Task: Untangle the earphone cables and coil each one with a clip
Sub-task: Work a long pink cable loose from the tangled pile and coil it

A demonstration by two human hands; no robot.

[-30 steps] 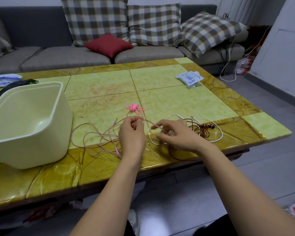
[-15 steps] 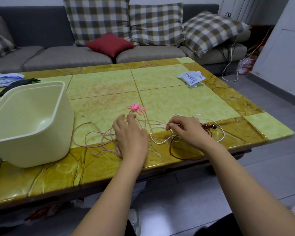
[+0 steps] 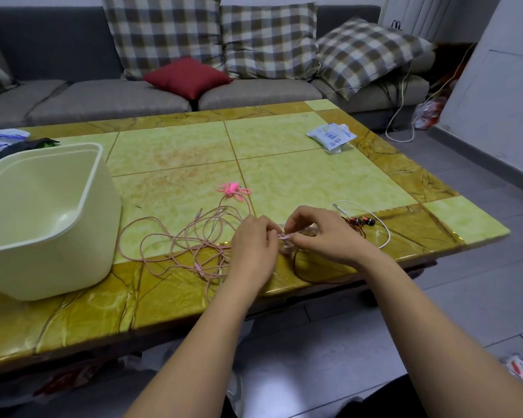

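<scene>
Both hands meet just right of the frame's centre, above the near edge of the tabletop (image 3: 284, 164). The left hand (image 3: 254, 248) has its fingers curled inward and pinches a short stretch of the pink cable (image 3: 175, 239) at its fingertips. The right hand (image 3: 323, 233) faces it with thumb and forefinger closed on the same pink strands, so the two grips almost touch. A small pale lump sits under the fingers; what it is cannot be told.

The rest of the pink cable spreads to the left of the hands in loose overlapping loops across the green and amber tiles, and one strand hangs over the near edge. A pink clip (image 3: 233, 188) lies on the tabletop just above the loops, with a thin pink strand running from it down toward the hands.

To the right of the right hand a white cable (image 3: 385, 229) curves in a wide arc, with its plug end toward the top. Inside that arc lie dark red earbuds (image 3: 363, 221), and a red-brown cable (image 3: 308, 274) loops from beneath the right wrist along the tabletop's near edge.

A cream tub (image 3: 43, 212) stands at the left of the frame, tipped with its open mouth facing up and toward the camera, well apart from the cables. A white packet (image 3: 331, 135) lies at the upper right of the tabletop. Behind it stands a grey sofa (image 3: 73, 98) with a red cushion (image 3: 187, 76) and checked cushions (image 3: 269, 40)
</scene>
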